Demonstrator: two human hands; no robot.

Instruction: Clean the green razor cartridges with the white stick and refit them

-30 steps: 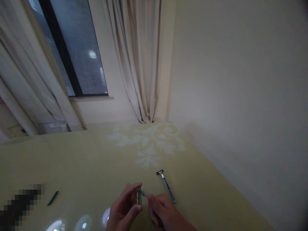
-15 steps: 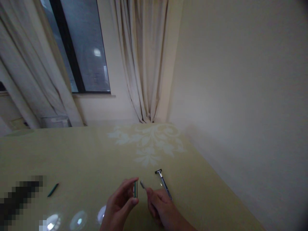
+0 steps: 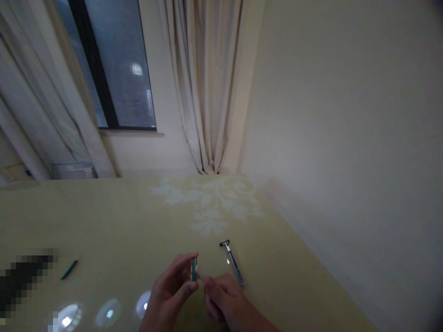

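Closing the gap of a moment ago: bringing the tip of a small grey tool (image 3: 200, 276), pinched in the grip of the right hand (image 3: 226, 293), to a green-edged piece (image 3: 194, 270), seemingly touching; so likely working on its right side again. Gripping that piece by both ends in the left hand (image 3: 169, 288), above the near middle of the desk (image 3: 131, 221). Finding no legible brand, label or writing, even on the razor (image 3: 234, 264) just beyond.
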